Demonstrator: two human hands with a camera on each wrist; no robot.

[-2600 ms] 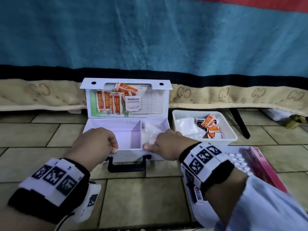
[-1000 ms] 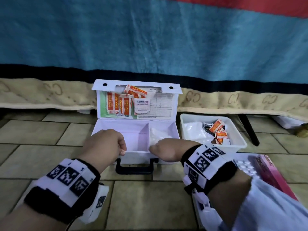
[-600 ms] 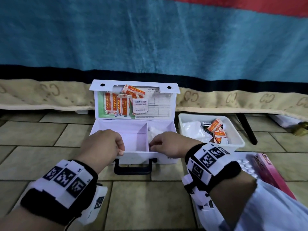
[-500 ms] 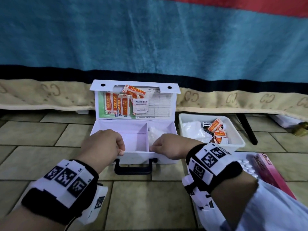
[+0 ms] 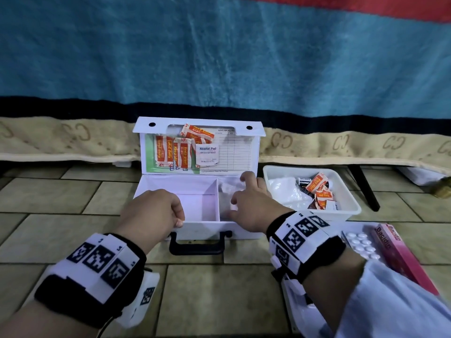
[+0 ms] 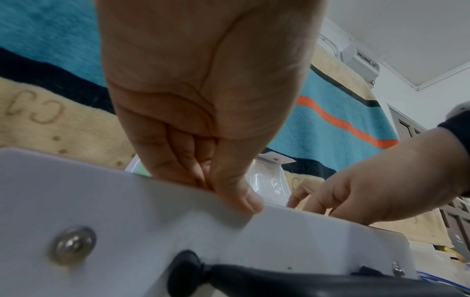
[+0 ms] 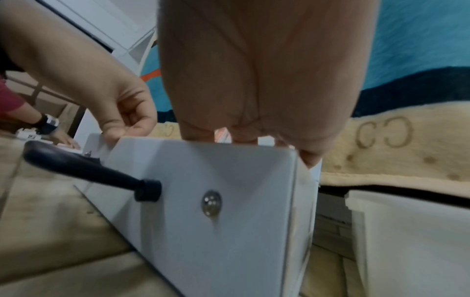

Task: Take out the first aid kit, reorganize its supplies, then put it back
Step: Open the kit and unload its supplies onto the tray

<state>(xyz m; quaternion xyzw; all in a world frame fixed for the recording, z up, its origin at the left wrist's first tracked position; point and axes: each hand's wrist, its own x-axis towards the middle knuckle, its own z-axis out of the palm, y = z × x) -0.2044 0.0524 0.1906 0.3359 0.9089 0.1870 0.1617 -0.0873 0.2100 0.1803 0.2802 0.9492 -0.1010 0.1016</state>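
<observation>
In the head view, the first aid kit (image 5: 199, 226) sits open in the middle of the frame, lid upright, black handle (image 5: 197, 247) toward me. My left hand (image 5: 152, 213) sits at the lower left of the box, fingers curled over the front wall of the bare left compartment and the thumb on its outside, pinning it. My right hand (image 5: 251, 211) is spread over the right compartment, fingers loosely extended and reaching down onto the clear packet (image 5: 228, 191) lying there; I grip nothing that I can see. To do this well, I judge I should press the packet flat into its compartment with flat fingers, keep the box braced with the left, and then fetch more from the white tray (image 5: 351, 211) just right of the kit, with its plasters (image 5: 319, 189). A pill strip (image 5: 361, 245) and a pink box (image 5: 400, 254) lie at the lower right.

In the left wrist view, my left hand (image 6: 203, 100) fills the upper middle; fingers fold behind the kit's front wall (image 6: 127, 211) and the thumb presses its rim. My right hand (image 6: 381, 180) shows at right, fingers relaxed and pointing down inside.

In the right wrist view, my right hand (image 7: 267, 80) hangs from the top centre, fingertips dropping behind the front wall (image 7: 216, 201); what they touch is hidden. My left hand (image 7: 114, 100) grips the rim at upper left.
</observation>
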